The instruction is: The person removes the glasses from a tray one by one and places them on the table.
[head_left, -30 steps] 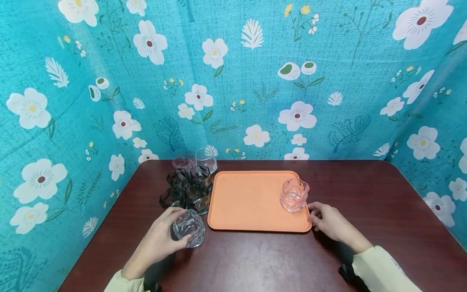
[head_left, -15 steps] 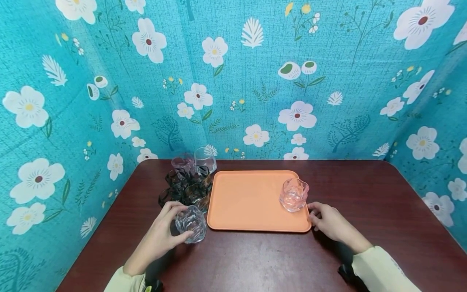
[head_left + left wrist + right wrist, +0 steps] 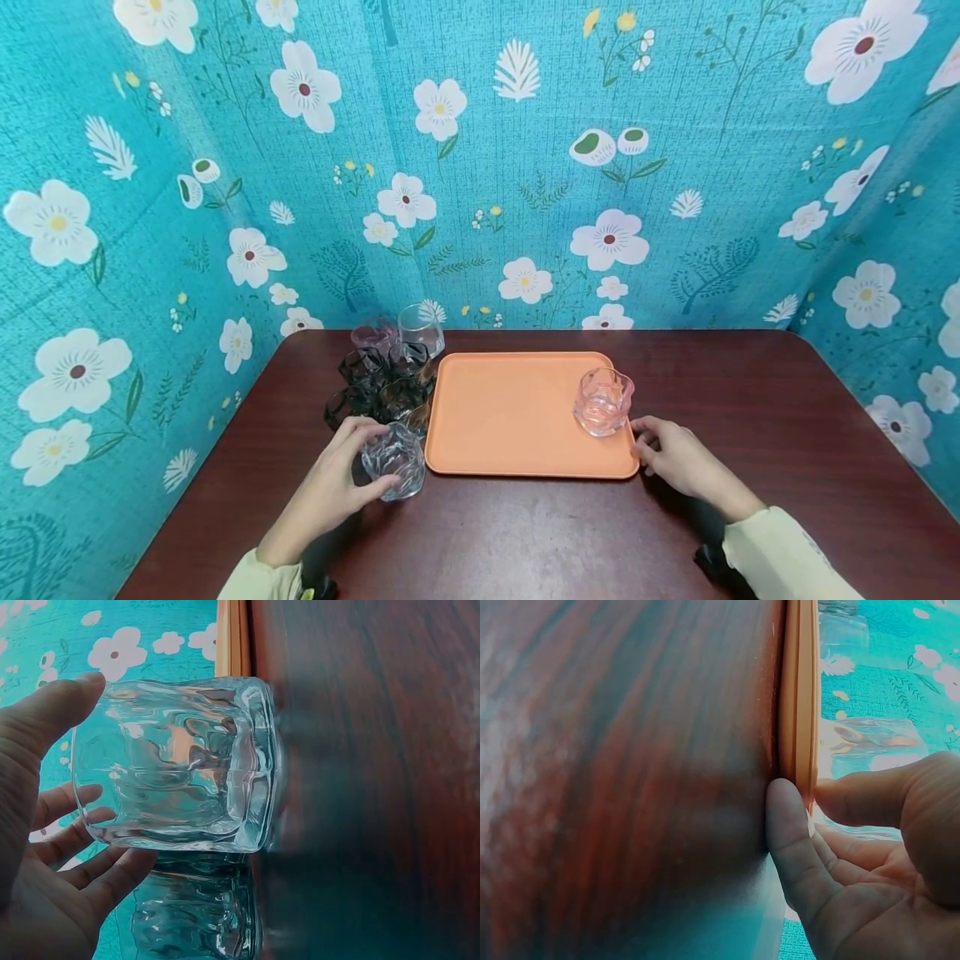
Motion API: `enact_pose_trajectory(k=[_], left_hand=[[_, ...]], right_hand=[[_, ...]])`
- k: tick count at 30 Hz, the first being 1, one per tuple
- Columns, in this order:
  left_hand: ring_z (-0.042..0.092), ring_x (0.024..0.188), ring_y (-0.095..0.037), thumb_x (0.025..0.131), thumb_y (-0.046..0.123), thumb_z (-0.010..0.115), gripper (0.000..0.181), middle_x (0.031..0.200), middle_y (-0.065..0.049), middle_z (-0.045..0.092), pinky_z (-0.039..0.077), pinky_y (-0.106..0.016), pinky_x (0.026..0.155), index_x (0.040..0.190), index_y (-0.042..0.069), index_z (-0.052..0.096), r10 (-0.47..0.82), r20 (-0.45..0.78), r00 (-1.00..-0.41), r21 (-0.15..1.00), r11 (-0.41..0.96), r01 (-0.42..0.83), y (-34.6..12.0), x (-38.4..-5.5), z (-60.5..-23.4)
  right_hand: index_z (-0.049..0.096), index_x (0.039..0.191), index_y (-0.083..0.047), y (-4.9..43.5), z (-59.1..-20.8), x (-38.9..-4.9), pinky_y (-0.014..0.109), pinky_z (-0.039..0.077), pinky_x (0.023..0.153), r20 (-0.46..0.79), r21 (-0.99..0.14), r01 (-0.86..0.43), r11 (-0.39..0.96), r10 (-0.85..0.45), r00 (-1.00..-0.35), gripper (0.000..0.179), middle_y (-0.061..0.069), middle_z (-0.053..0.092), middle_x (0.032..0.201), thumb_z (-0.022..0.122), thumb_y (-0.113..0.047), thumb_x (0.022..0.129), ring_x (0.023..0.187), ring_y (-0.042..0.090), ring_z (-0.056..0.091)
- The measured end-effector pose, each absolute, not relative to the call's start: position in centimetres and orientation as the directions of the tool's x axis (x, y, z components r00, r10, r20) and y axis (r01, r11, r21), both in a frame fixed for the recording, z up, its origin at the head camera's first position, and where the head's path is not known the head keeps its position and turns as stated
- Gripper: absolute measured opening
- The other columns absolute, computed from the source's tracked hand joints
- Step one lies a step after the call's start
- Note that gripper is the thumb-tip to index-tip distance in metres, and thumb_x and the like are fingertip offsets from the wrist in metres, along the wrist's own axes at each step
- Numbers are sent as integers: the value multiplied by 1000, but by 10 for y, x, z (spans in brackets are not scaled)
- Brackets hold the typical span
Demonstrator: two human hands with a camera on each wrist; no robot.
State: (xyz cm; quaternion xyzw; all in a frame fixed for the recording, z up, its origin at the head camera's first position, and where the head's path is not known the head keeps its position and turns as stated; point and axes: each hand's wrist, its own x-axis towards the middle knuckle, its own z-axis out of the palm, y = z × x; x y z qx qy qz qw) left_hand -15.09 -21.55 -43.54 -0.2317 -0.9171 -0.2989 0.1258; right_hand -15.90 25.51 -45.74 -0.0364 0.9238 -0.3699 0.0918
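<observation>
My left hand (image 3: 330, 483) grips a clear wavy-sided glass (image 3: 395, 461) near its rim, thumb on one side and fingers on the other. In the left wrist view this glass (image 3: 180, 765) stands upright with its base at the tabletop. The glass is just left of an orange tray (image 3: 517, 417). At the tray's front right corner, my right hand (image 3: 678, 458) pinches the edge between thumb and fingers, as the right wrist view shows on the tray rim (image 3: 799, 697). Another clear glass (image 3: 603, 404) stands on the tray's right side.
Several dark glasses (image 3: 386, 383) cluster left of the tray, close behind my left hand. Behind them are a pinkish glass (image 3: 375, 335) and a clear glass (image 3: 422, 331). A flowered blue cloth (image 3: 480, 167) hangs beyond the dark wooden table (image 3: 525, 542).
My left hand has moved the clear glass slightly forward and right, and it has gone from tilted to upright. The right hand and tray have stayed in place.
</observation>
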Motion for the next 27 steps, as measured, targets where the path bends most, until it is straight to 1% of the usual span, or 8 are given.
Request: enact_pose_trajectory(k=[6, 12, 19, 24, 27], left_hand=[[49, 107, -14, 69, 38, 84, 64, 117, 7, 46, 47, -41, 86, 122, 12, 58, 351, 371, -860, 483, 718, 501, -215, -151, -436], [44, 110, -15, 72, 43, 80, 63, 120, 4, 46, 44, -45, 87, 123, 13, 58, 325, 408, -853, 459, 735, 500, -214, -150, -430], [41, 112, -16, 74, 37, 80, 61, 122, 3, 47, 42, -46, 86, 126, 18, 55, 346, 473, -810, 442, 703, 558, -204, -150, -414], [42, 113, -16, 74, 30, 80, 59, 122, 2, 48, 43, -45, 86, 127, 17, 55, 377, 509, -774, 434, 664, 609, -186, -151, -402], [42, 113, -14, 76, 31, 78, 57, 122, 4, 48, 43, -42, 86, 126, 18, 55, 405, 508, -760, 429, 646, 631, -174, -153, -397]], right_hand=[[52, 119, 9, 256, -458, -158, 30, 48, 51, -128, -696, -11, 718, -139, -982, 30, 5, 59, 80, 57, -1, 91, 60, 15, 59], [52, 120, 9, 257, -459, -157, 29, 49, 52, -110, -714, -26, 699, -149, -983, 30, 5, 59, 79, 56, 0, 91, 60, 16, 59], [53, 119, 9, 257, -459, -158, 28, 49, 53, -96, -708, -43, 705, -156, -983, 29, 5, 59, 79, 56, 0, 91, 60, 15, 59], [53, 119, 9, 257, -459, -158, 28, 49, 53, -93, -706, -47, 707, -158, -983, 29, 5, 59, 79, 55, 1, 91, 60, 15, 59], [53, 119, 9, 257, -460, -158, 27, 49, 53, -101, -710, -37, 703, -154, -983, 29, 6, 59, 80, 55, 1, 91, 60, 15, 59]])
